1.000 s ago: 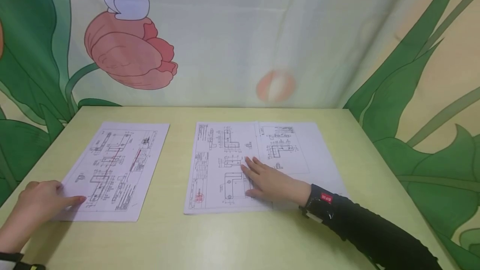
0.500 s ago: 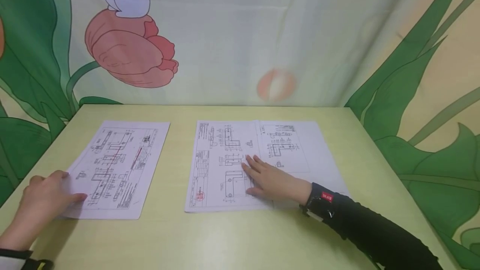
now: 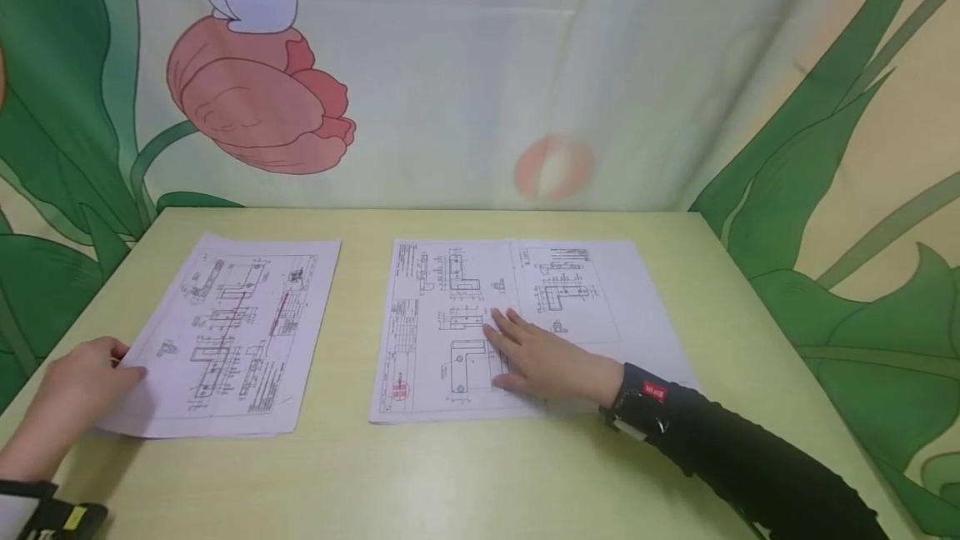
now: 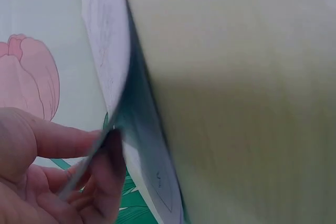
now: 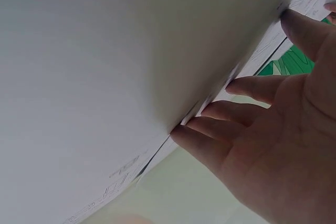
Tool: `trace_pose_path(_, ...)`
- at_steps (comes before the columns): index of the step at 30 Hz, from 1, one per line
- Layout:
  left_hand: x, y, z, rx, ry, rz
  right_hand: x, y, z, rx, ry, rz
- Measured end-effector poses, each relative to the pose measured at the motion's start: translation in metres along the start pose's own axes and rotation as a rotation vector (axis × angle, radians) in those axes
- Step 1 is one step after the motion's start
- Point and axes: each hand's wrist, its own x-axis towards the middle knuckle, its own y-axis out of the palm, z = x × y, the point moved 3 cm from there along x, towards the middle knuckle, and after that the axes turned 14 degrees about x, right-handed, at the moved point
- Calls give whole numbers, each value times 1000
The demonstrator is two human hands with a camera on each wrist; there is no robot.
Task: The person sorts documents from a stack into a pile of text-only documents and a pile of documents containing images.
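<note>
On the left of the table lies a small stack of paper sheets (image 3: 225,340) printed with technical drawings and marked with red lines. My left hand (image 3: 86,382) pinches the left edge of its top sheet between thumb and fingers. In the left wrist view that sheet (image 4: 107,45) bows up, apart from the paper beneath. My right hand (image 3: 551,361) rests with spread, nearly straight fingers on the right-hand drawing sheets (image 3: 435,332), which lie flat and overlap. The right wrist view shows the right fingertips (image 5: 181,132) touching the paper.
The pale yellow table (image 3: 352,482) has its back edge against a curtain (image 3: 450,90) printed with flowers and leaves. A strip of bare tabletop separates the two groups of sheets. A black sleeve (image 3: 735,448) covers the right forearm.
My left hand has taken hold of the top left sheet and lifted its edge; the sheet has shifted slightly right, baring paper beneath. My right hand stays in place.
</note>
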Motion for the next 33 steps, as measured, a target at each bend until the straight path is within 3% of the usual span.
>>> trace_pose_path(3, -1, -3, 0, -52, -2, -20, 0, -1, 0, -1, 0, 0)
trace_pose_path(14, -7, -10, -3, -358, -113, 38, -1, -1, -2, -16, 12, 4)
trace_pose_path(18, -12, -8, -17, -473, -99, 44, -1, -1, -2, -12, 13, 4)
trace_pose_path(23, -20, -13, -47, -563, -54, 42, -1, -2, -4, 25, 58, 31)
trace_pose_path(26, -25, -16, -66, -613, -21, 53, 2, -8, -4, 124, 127, 33)
trace_pose_path(29, -30, -17, -85, -654, 22, 55, 9, -19, -1, 300, 198, -54)
trace_pose_path(31, -33, -16, -99, -686, 51, 55, 16, -28, 2, 491, 248, -151)
trace_pose_path(33, -35, -16, -113, -713, 71, 53, 23, -36, 4, 759, 269, -232)
